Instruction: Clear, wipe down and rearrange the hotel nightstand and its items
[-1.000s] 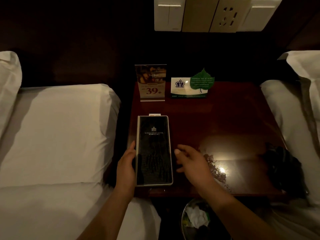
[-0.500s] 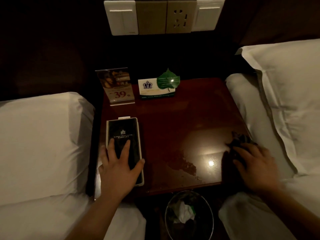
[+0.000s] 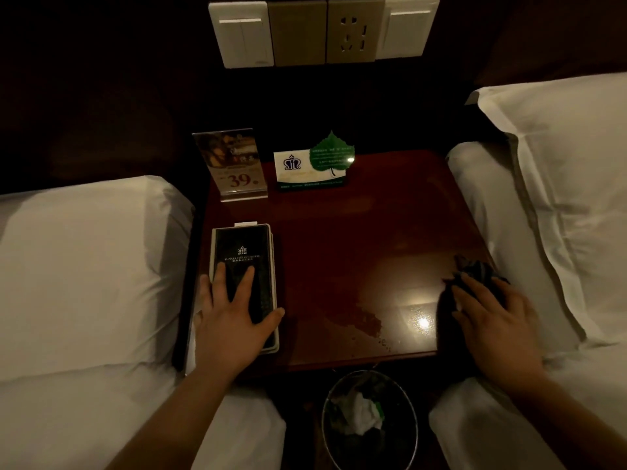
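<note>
The nightstand (image 3: 356,239) carried the black folder (image 3: 242,245) at nine o'clock, pressed under the left hand (image 3: 234,317) with its fingers spread flat. At four o'clock the right hand (image 3: 492,317) covered the dark cloth (image 3: 478,269); whether it gripped was unclear. Wiping seemed in hand, and the next move called for sweeping the cloth toward the wet patch (image 3: 359,320) at six.

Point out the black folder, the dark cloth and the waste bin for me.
black folder (image 3: 242,247): head view, on its cover by the crest logo.
dark cloth (image 3: 476,268): head view, on its bunched far end.
waste bin (image 3: 324,412): head view, on its left rim.
</note>
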`<state>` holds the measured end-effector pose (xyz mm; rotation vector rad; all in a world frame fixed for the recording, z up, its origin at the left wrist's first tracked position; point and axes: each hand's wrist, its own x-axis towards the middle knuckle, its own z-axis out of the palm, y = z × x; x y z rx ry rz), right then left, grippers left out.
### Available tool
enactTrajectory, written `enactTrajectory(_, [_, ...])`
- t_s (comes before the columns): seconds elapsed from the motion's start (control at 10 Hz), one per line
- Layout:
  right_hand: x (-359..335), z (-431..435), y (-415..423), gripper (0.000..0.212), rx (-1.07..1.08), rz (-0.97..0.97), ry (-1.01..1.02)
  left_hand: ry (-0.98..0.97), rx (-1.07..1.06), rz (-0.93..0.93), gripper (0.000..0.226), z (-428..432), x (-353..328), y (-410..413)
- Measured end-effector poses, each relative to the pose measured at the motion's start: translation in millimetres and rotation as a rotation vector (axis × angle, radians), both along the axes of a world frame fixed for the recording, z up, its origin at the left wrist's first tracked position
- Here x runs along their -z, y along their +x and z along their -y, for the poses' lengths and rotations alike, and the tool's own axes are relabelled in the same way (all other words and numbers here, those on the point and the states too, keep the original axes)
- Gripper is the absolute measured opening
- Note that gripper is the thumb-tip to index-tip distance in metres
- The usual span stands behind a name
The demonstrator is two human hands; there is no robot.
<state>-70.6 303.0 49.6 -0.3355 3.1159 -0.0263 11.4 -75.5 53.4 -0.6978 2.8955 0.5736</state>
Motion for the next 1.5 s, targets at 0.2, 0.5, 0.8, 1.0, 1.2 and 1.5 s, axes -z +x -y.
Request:
enactTrajectory(0.2, [-8, 58, 10, 0.053, -0.171, -0.047, -0.211, 0.152, -0.085, -0.081, 0.078, -5, -4, 15])
enactTrajectory(0.5, [-23, 107, 34, 0.052, -0.289, 0.139, -0.378, 0.516, -0.347, -0.248, 0.068, -3, -12, 19])
enactTrajectory(0.8, [-20, 193, 58, 0.056, -0.15, 0.583, -0.682, 0.799, -0.495, -0.39, 0.052, 5, -20, 17])
enactTrajectory(1.0, [-9, 232, 83, 0.044, -0.025, 0.775, -0.942, 1.094, -0.479, -0.423, 0.022, 7, -24, 22])
enactTrajectory(1.2, [-12, 237, 88, 0.042, 0.038, 0.765, -1.023, 1.196, -0.539, -0.388, 0.052, 19, -27, 26])
enactTrajectory(1.5, [-17, 232, 90, 0.042, -0.01, 0.772, -0.922, 1.151, -0.56, -0.341, 0.05, 26, -19, 65])
